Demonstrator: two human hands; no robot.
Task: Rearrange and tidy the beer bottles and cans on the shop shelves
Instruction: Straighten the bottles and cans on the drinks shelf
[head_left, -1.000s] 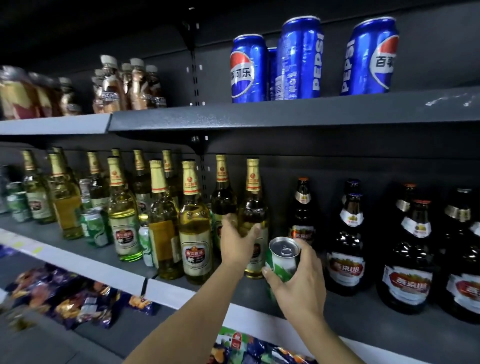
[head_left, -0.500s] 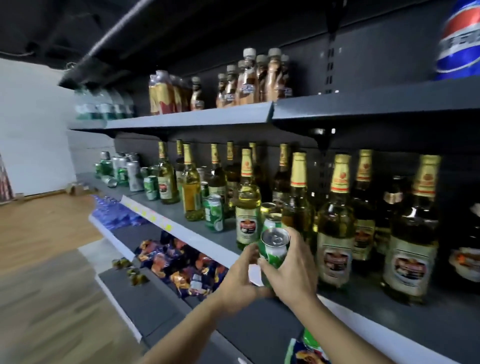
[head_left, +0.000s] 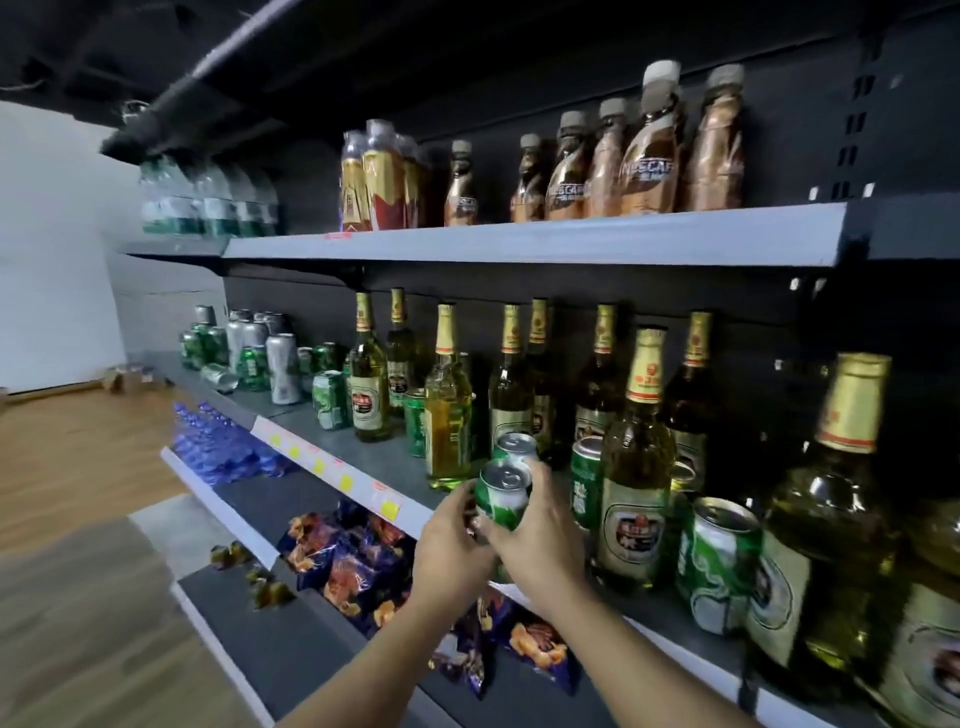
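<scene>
Green-and-white beer can, held in both hands at the front edge of the beer shelf.
Far left of the hands: silver and green cans bunched together, one tipped over, apparently still unsorted. Nearer left: gold-foil bottles with stray cans between them. Centre: left hand and right hand close together, fingers curled round the upright, unopened can. Right of the hands: more bottles and loose cans intermixed. Tidying looks early, with most sorting outstanding.
</scene>
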